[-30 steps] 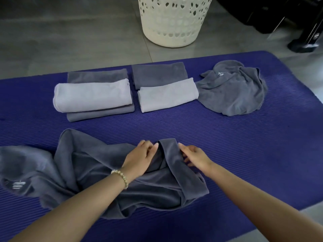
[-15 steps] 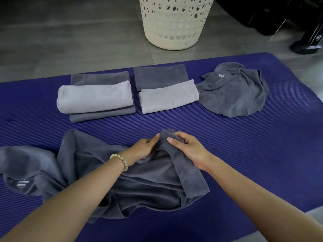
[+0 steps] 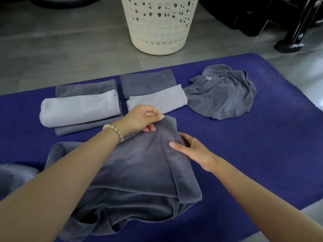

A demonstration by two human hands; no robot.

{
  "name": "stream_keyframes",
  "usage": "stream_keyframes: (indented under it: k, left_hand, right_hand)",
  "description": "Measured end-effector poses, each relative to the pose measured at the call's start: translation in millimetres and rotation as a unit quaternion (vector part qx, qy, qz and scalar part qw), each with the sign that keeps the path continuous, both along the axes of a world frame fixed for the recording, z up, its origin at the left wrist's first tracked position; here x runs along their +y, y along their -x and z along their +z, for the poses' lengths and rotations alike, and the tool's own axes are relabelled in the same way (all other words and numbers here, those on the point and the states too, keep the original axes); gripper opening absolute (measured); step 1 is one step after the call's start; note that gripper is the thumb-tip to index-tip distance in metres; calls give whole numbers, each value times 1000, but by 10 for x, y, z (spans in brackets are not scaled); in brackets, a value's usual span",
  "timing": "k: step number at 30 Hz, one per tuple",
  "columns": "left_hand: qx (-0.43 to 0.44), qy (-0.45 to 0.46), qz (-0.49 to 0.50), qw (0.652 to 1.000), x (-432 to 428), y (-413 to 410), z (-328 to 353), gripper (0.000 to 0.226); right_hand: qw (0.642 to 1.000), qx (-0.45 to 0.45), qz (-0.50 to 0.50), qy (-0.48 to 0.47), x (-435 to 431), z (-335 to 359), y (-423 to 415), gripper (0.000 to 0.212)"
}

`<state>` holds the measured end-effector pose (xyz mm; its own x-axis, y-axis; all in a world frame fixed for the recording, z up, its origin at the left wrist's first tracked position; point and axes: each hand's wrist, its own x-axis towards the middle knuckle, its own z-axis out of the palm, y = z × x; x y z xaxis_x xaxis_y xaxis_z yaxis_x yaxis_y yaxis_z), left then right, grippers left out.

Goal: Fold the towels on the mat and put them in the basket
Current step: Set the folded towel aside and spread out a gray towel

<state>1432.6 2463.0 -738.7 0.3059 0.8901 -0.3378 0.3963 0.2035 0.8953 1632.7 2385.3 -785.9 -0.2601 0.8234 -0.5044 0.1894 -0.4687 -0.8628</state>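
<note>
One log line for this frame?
towel: rumpled, on mat | left hand: pinches corner | right hand: grips edge | basket: on floor, beyond mat

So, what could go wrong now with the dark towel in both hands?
The left hand pinches only a corner of the towel, so it may slip out. The towel's near part lies bunched on the mat; the fold may come out uneven. That hand is close to the folded stack and might disturb it.

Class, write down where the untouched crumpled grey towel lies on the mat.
In the head view, the crumpled grey towel lies at the far right of the mat, right beside the folded light towel.
</note>
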Motion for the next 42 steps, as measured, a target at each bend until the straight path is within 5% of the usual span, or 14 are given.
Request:
stream_keyframes:
  k: [9, 12, 20, 23, 29, 32, 37, 42]
  left_hand:
    - [-74, -209, 100, 970, 935, -622, 440, 18]
    - [4, -223, 135, 965, 1193, -745, 265, 10]
    - [95, -104, 36, 989, 715, -1144, -561, 63]
    - [129, -81, 12, 988, 263, -1171, -872, 46]
    - [148, 161, -177, 960, -711, -1215, -1231, 27]
    - [112, 135, -155, 972, -911, -1295, -1244, 21]
    - [65, 170, -135, 974, -1150, -1472, -1244, 21]
    - [12, 223, -93, 970, -1374, -1595, -1235, 21]
  right_hand:
    - [984, -10, 137, 116, 15, -78, -483, 50]
    - [986, 36, 71, 146, -33, -54, -833, 41]
    - [986, -2, -98, 131, -164, -328, -1430, 33]
    - [986, -66, -102, 117, -288, -440, -1519, 26]
    - [979, -168, -77, 84, -638, -623, -1558, 32]
    - [975, -200, -75, 57, -732, -626, -1454, 40]
    - [972, -115, -204, 37, -791, -576, -1261, 21]
    - [953, -178, -244, -17, -973, -565, -1427, 22]
